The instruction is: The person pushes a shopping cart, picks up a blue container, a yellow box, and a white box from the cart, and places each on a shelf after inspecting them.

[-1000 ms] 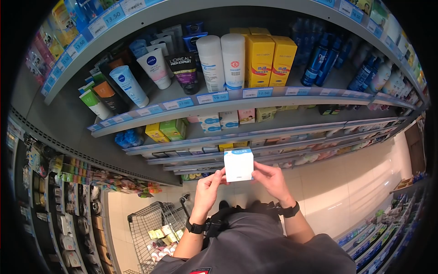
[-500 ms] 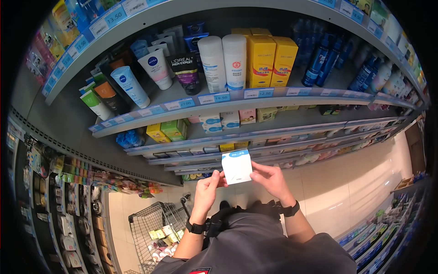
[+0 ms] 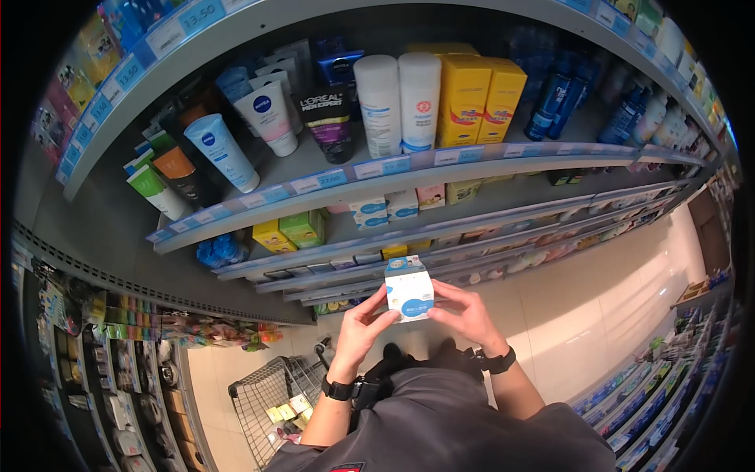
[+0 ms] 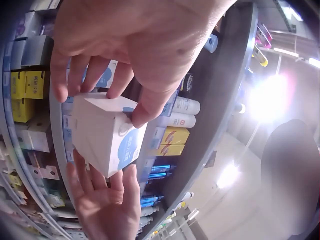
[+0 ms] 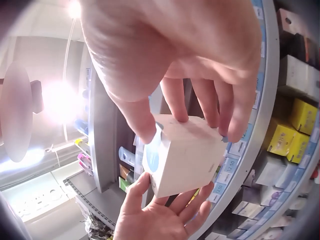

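Observation:
A small white carton with blue printed patches is held up in front of the person's waist by both hands. The left hand grips its left side, thumb on the near printed face and fingers along the side. From the right, the right hand pinches it the same way, thumb near the lower corner. In the left wrist view the carton sits between the fingertips of the two hands. Plain white faces of the carton show in the right wrist view.
Ahead is a shelf carrying tubes, two white bottles, yellow boxes and blue bottles. Similar white and blue cartons stand on the shelf below. A wire shopping cart with goods is at the lower left.
The carton has been turned in the hands, so a printed face with a blue patch replaces the plain white one. The left thumb has moved onto that face. The head view has shifted slightly.

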Action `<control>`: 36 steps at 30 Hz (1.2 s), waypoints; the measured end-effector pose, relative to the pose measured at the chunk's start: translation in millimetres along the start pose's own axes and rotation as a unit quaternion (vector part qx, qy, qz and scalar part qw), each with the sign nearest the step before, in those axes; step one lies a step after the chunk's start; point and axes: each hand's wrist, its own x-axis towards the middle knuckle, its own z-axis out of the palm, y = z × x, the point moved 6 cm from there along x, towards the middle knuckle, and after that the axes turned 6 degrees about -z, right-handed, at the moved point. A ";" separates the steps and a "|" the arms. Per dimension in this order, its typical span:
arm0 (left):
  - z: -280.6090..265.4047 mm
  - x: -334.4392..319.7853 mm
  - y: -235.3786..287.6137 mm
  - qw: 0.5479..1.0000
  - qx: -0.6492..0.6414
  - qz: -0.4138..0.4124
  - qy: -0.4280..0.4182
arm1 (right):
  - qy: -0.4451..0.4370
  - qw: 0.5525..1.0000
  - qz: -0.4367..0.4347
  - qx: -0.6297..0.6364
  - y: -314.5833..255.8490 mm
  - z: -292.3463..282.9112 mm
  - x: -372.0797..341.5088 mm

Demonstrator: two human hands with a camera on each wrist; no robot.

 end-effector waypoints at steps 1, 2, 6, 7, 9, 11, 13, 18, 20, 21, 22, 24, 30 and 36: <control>0.1 -1.2 3.2 0.999 0.034 0.011 -0.016 | 0.023 0.999 0.015 0.023 2.6 3.0 1.1; -0.6 -1.9 5.3 0.997 0.067 0.022 -0.033 | 0.022 0.999 0.018 0.020 4.5 7.5 3.3; -21.1 -1.1 3.9 0.993 0.112 0.042 -0.010 | 0.048 0.998 0.017 0.037 10.6 24.7 13.2; -26.3 -0.9 2.7 0.993 0.111 0.036 -0.013 | 0.062 0.998 0.015 0.023 10.3 27.7 13.7; -34.0 4.0 0.4 0.987 0.157 0.037 0.004 | 0.082 0.997 0.013 0.001 8.5 35.2 14.5; -37.7 11.0 -3.3 0.986 0.162 0.034 -0.004 | 0.107 0.994 -0.004 -0.017 11.8 37.5 13.2; -38.2 21.2 -3.8 0.987 0.154 0.037 -0.012 | 0.137 0.990 0.007 -0.012 16.4 37.6 12.5; -26.7 50.9 -0.4 0.982 0.183 0.053 -0.005 | 0.184 0.981 0.062 0.027 37.4 21.5 20.6; -20.2 59.7 -0.2 0.982 0.178 0.065 0.008 | 0.193 0.980 0.050 0.013 37.9 11.4 31.2; -16.9 65.9 3.6 0.977 0.198 0.075 0.031 | 0.187 0.981 0.045 -0.013 40.9 5.0 37.7; -13.4 72.6 8.1 0.970 0.219 0.086 0.054 | 0.184 0.982 0.043 -0.010 43.3 -1.3 46.3; -5.0 87.4 11.3 0.968 0.212 0.116 0.071 | 0.172 0.983 -0.022 -0.061 38.2 -11.7 63.8; 17.0 123.9 13.4 0.960 0.195 0.161 0.118 | 0.159 0.977 -0.060 -0.126 45.7 -47.6 106.4; 30.2 144.2 8.6 0.952 0.186 0.177 0.167 | 0.140 0.984 -0.081 -0.076 52.6 -66.6 135.3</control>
